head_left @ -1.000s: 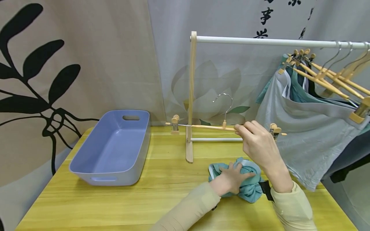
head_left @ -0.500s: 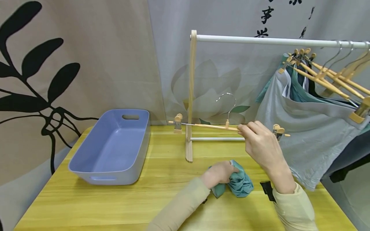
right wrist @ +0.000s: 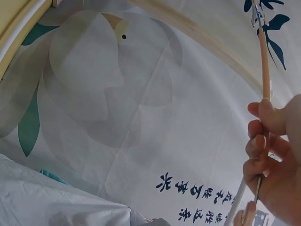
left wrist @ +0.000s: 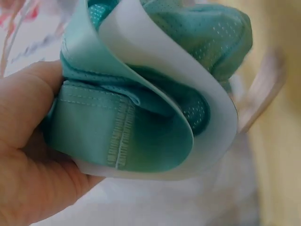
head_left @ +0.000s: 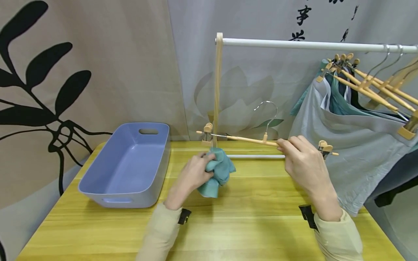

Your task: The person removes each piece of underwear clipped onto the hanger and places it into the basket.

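Note:
Above the table, my left hand [head_left: 192, 172] grips a bunched teal garment [head_left: 221, 167]. The left wrist view shows its stitched waistband [left wrist: 89, 125], a pale inner face and perforated fabric, with the thumb on one edge. My right hand [head_left: 303, 161] holds a wooden clip hanger [head_left: 243, 139] by its bar, right of the metal hook. The hanger's left clip [head_left: 207, 132] is just above the garment; its right clip [head_left: 324, 148] sticks out beyond my right hand. In the right wrist view the fingers curl round the hanger bar [right wrist: 265, 66].
A blue plastic bin [head_left: 128, 166] stands on the left of the wooden table [head_left: 248, 224]. Behind the hands is a clothes rack with a white rail [head_left: 294, 44]. Several hangers with grey, teal and dark garments hang at its right, the grey one [head_left: 356, 145] nearest.
My left hand has gathered the teal garment off the table and carried it up and left toward the hanger's left clip. The hanger in my right hand has shifted slightly right.

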